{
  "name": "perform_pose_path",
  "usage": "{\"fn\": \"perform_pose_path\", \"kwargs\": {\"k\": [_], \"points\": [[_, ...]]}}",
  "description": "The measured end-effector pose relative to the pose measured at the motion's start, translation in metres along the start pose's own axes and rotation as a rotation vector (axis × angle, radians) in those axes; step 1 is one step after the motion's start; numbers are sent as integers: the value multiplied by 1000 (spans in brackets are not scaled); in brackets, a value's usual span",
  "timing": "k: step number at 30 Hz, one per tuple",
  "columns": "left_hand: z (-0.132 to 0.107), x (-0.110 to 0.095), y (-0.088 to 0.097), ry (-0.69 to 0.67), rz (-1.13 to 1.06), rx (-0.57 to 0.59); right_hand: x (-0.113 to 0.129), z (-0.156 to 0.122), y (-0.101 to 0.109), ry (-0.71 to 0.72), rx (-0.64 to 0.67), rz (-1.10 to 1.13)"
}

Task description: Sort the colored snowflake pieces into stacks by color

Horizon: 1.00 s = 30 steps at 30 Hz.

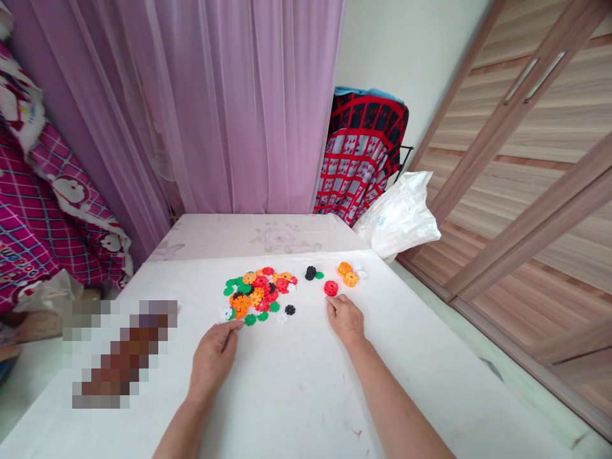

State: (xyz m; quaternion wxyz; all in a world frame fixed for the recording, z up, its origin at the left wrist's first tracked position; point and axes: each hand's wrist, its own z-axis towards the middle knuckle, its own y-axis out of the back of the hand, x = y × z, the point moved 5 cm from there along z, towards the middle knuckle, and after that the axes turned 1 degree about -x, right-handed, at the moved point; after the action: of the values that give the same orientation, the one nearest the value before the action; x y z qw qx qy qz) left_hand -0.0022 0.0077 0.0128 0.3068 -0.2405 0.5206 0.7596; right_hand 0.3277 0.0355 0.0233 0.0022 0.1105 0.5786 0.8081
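Our forearms (396, 398) reach toward the snowflake-disc pile (257, 298): left hand (215, 354), fingers bunched, at its near edge; right hand (347, 317), fingers curled, beside red snowflake discs (331, 288) to its right. Whether either grips anything, we can't tell. We'd expect light, stiff plastic, best pinched edgewise.

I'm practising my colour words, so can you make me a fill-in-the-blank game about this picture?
1. The round pieces nearest the right hand are ____.
2. The small piece just right of the left hand is ____.
3. The bag on the right is ____.
4. The curtain behind the table is ____.
Missing words: red; green; white; purple.
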Motion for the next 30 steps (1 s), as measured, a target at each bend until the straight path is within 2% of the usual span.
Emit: {"fn": "perform_pose_path", "kwargs": {"k": [6, 12, 16, 22, 26, 30], "points": [[0, -6, 3, -15, 7, -4, 1, -4, -1, 17, -77, 134], [1, -7, 4, -36, 17, -16, 48, -10, -6, 202, -89, 315], [1, -6, 3, -40, 27, -15, 78, 12, -7, 247, -107, 323], [-1, -5, 3, -71, 22, -35, 113, 49, -10, 275, 29, 197], [-2, -4, 2, -97, 20, -54, 122, 52, -18, 264, 60, 148], [-2, -2, 0, -103, 38, -65, 118, 45, -17, 219, 17, 196]]}}
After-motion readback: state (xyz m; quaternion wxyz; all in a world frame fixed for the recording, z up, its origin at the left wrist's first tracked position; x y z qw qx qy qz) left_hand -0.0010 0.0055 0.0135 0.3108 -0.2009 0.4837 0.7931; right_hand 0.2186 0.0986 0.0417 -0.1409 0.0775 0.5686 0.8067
